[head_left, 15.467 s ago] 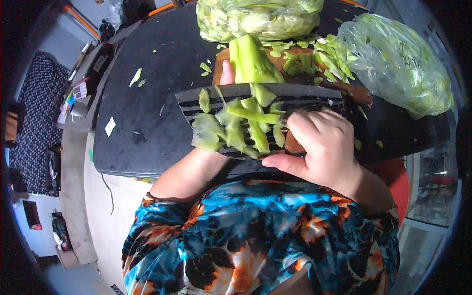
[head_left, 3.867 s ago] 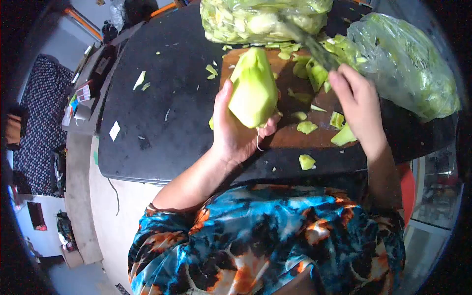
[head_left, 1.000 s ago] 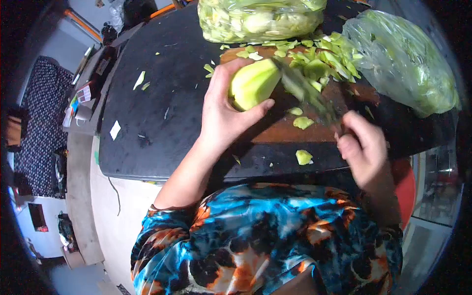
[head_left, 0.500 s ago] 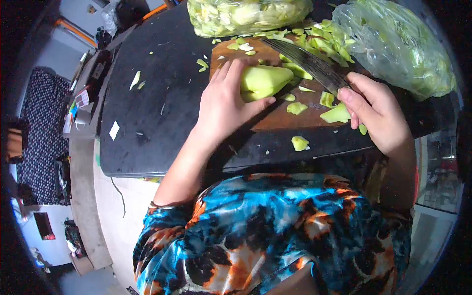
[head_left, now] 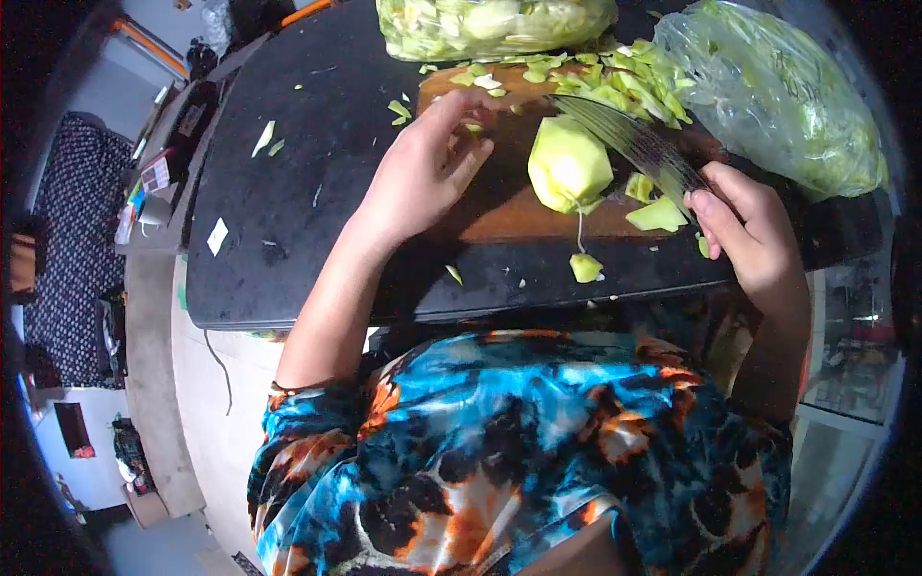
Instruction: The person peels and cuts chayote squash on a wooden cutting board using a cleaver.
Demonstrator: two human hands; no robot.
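Observation:
A peeled pale-green fruit or vegetable, its exact kind unclear, stands on the wooden cutting board. To its left is my left hand, fingers curved and apart, holding nothing and not touching it. My right hand grips a large knife at the handle. The dark, wet-looking blade points up and left, passing just behind and right of the peeled piece. Cut green pieces lie on the board below the knife hand. One scrap rests off the board's near edge, with a thin strand above it.
Peel scraps are heaped along the board's far side. A clear bag of cut green pieces stands behind, another plastic bag at right. The black table carries scattered bits; its edge is near my body.
My left hand has let go of the peeled piece and drawn back left. That piece now sits further right, turned end toward me. The knife has shifted slightly right, still in my right hand.

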